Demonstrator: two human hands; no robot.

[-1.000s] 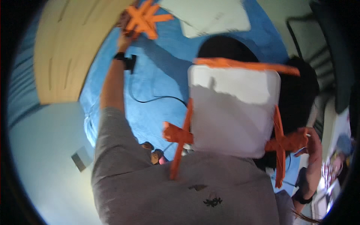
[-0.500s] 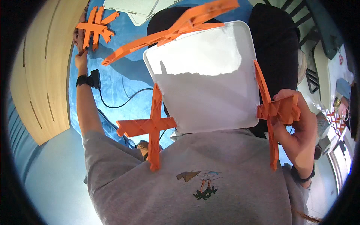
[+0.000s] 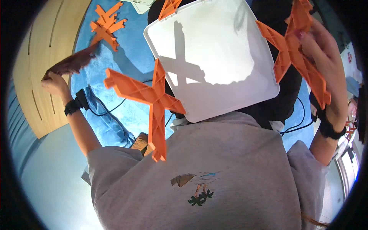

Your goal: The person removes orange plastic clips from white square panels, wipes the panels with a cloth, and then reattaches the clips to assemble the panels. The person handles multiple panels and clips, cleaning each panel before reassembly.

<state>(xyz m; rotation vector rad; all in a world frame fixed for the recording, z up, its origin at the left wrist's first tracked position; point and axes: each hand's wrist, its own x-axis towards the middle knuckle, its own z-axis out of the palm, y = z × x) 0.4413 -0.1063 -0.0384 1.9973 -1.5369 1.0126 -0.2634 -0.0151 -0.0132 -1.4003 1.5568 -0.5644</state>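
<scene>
A white square panel [image 3: 214, 46] with a raised rim rests across my lap. Orange X-shaped plastic lattice pieces meet its edges: a crossed piece [image 3: 155, 99] on the left, a partly cut-off piece [image 3: 168, 8] at the far edge, and a crossed piece [image 3: 285, 50] on the right. My right hand [image 3: 322, 50] is closed on the right-hand piece. Out to the left, my left hand [image 3: 56, 84] pinches the near end of a long, dark reddish-brown strip [image 3: 71, 64]. Its edge looks ragged; blur and shadow hide its exact kind.
Several orange crossed pieces [image 3: 109, 26] lie on blue cloth [image 3: 134, 42] at the far left. A pale wooden cabinet front [image 3: 42, 50] borders that side. Black cables [image 3: 301, 126] run by both wrists. Part of a white panel [image 3: 142, 5] shows at the far edge.
My left hand has drawn back toward me and left, bringing the dark strip with it. My right hand has moved farther away with its orange piece. The white panel has shifted away and turned.
</scene>
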